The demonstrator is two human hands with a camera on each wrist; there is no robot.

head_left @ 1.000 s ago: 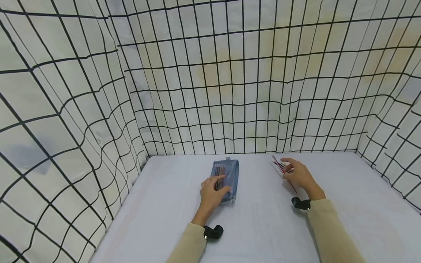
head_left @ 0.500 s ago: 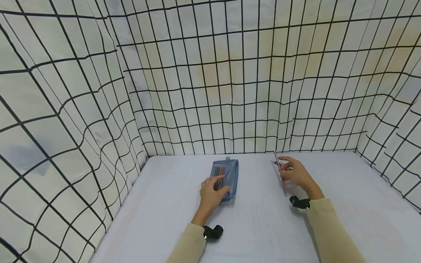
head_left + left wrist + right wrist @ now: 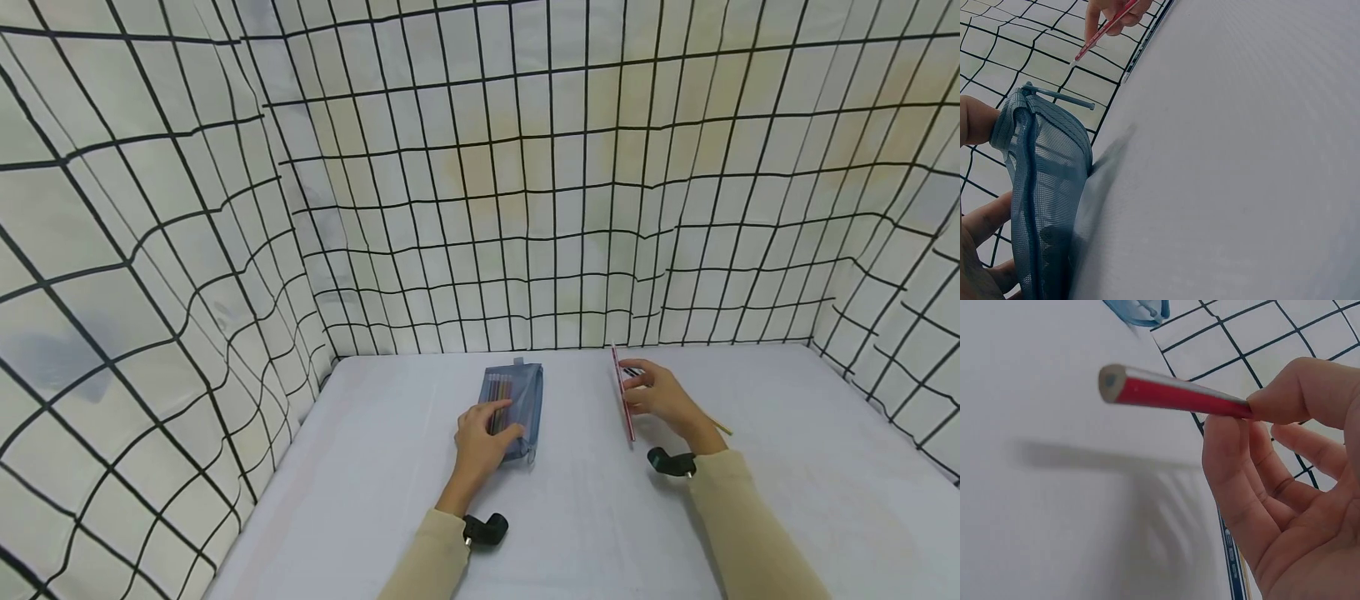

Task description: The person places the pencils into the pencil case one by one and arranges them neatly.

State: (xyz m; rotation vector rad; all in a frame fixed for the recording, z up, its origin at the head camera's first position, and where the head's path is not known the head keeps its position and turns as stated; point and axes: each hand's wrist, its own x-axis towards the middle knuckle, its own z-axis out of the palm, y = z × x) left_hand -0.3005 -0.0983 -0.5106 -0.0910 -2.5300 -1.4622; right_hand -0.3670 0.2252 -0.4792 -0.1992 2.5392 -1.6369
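Observation:
A blue mesh pencil case (image 3: pixel 533 396) with a zipper lies on the white table. Several pencils (image 3: pixel 498 390) show on its left side. My left hand (image 3: pixel 480 437) holds the case from above, its thumb against the zippered edge (image 3: pixel 1032 169) and the other fingers across the case. To the right, my right hand (image 3: pixel 663 402) pinches a red pencil (image 3: pixel 1172 392) between thumb and fingertips, above the table. The pencil's flat, unsharpened end points toward the right wrist camera. Part of a dark striped pencil (image 3: pixel 1231 562) appears on the table below this hand.
A yellow pencil (image 3: pixel 722 426) sticks out beside the right wrist, partly hidden by it. White cloth covers the table (image 3: pixel 570 517). A white wall with a black grid (image 3: pixel 480 225) rises behind it, with similar walls at both sides.
My right hand has shifted left with the red pencil, which has turned to a steeper line. The yellow pencil has come into sight by the wrist. The left hand and case stay put.

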